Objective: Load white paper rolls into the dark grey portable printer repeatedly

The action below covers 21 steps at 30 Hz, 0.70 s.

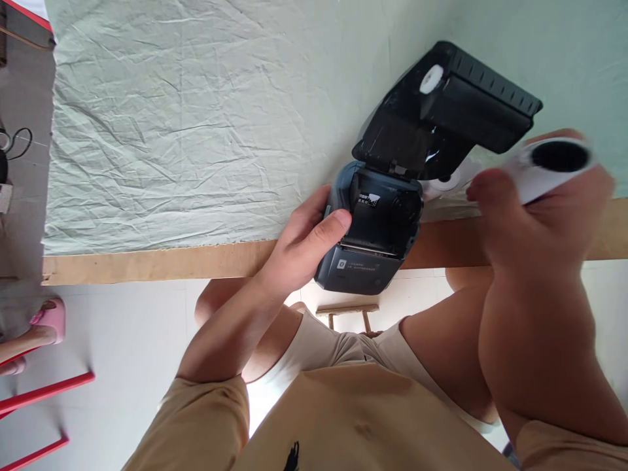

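Note:
A small dark portable printer (377, 212) is held near the table's front edge, its black lid (441, 108) swung wide open. My left hand (311, 242) grips the printer's left side, thumb over the rim of the bare paper bay. To the right of the printer, my right hand (544, 203) holds a white paper roll (534, 173), its dark core facing up; motion blurs it a little. Another white roll-like object (449, 183) lies partly hidden behind the lid's lower right side.
A wrinkled pale green cloth covers the table (196, 261), whose wooden front edge shows. At the far left are another person's foot in a pink shoe (52, 320), red metal bars (49, 391) and a black cable (22, 144). A wooden stool (347, 310) shows below the table.

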Motion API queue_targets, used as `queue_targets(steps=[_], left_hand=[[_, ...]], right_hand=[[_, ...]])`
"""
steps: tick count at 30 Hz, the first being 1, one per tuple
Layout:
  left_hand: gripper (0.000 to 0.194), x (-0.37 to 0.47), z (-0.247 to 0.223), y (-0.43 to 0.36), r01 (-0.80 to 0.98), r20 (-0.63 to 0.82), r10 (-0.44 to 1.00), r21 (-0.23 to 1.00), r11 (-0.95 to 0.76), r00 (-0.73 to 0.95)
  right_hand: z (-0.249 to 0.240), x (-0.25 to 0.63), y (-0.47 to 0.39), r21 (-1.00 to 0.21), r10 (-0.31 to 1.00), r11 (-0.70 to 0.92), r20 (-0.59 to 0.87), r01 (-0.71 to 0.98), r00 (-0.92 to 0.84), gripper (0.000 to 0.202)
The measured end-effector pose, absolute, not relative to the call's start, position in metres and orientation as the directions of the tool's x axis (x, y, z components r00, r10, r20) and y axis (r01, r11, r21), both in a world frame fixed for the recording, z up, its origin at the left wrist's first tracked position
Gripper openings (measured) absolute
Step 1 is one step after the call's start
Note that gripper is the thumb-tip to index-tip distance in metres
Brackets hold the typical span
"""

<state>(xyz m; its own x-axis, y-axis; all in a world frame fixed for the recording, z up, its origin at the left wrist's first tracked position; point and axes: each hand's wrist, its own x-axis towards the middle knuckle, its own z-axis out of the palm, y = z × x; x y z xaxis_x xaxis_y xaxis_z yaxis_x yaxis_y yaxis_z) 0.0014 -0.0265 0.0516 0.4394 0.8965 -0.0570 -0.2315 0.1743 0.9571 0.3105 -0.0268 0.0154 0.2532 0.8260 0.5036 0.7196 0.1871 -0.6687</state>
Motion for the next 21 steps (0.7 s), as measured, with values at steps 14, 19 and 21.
queue_targets(steps=[14, 19, 21], left_hand=[[0.060, 0.000, 0.050, -0.024, -0.211, -0.067, 0.896, 0.962, 0.175, 0.439], [0.059, -0.001, 0.049, -0.022, -0.216, -0.058, 0.886, 0.961, 0.175, 0.459], [0.061, -0.001, 0.048, -0.022, -0.219, -0.056, 0.883, 0.960, 0.176, 0.466]], right_hand=[[0.016, 0.315, -0.033, -0.508, 0.775, 0.237, 0.613, 0.828, 0.154, 0.055], [0.012, 0.324, -0.029, -0.376, 0.707, 0.163, 0.689, 0.912, 0.158, 0.046], [0.006, 0.330, -0.028, -0.336, 0.759, 0.050, 0.625, 0.940, 0.183, 0.058]])
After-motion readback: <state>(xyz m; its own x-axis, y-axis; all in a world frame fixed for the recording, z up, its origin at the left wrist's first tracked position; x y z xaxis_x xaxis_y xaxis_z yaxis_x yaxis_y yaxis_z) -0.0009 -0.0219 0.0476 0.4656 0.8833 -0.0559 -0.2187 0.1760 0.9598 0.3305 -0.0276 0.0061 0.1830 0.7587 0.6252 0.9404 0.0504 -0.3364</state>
